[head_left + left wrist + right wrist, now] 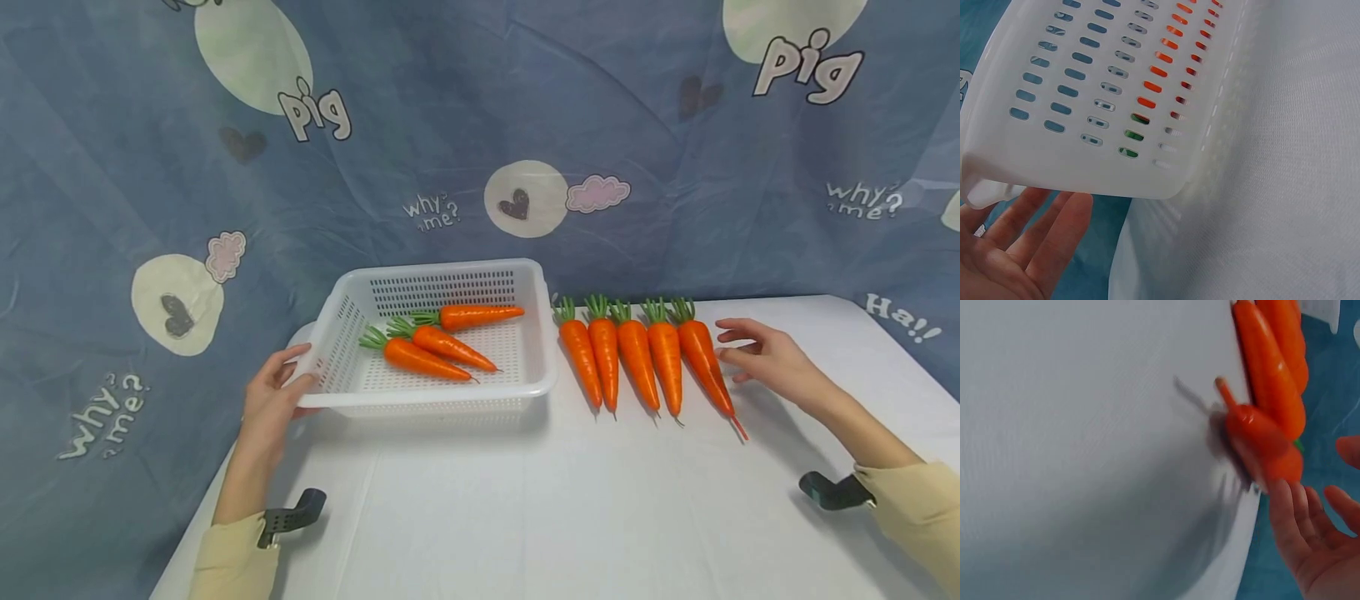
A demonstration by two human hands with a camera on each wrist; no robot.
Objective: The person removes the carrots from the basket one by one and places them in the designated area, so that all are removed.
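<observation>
A white perforated plastic basket (pixel 442 400) stands at the table's back left, with three carrots (pixel 427 360) inside. My left hand (pixel 273 396) holds its left rim; in the left wrist view the fingers (pixel 1063 240) lie along the rim's outer edge, their tips partly hidden. Right of the basket, several orange carrots (pixel 636 350) lie in a row, green tops toward the back. My right hand (pixel 768 362) is beside the rightmost carrot (pixel 702 358), fingers apart and loosely bent. In the right wrist view its fingertips are at that carrot (pixel 1266 444) and seem to touch it.
A white cloth covers the table (pixel 525 508). Behind it hangs a blue printed fabric (pixel 420 125), close to the basket and the carrot tops. Dark wrist-worn devices (pixel 836 490) sit at both sleeves.
</observation>
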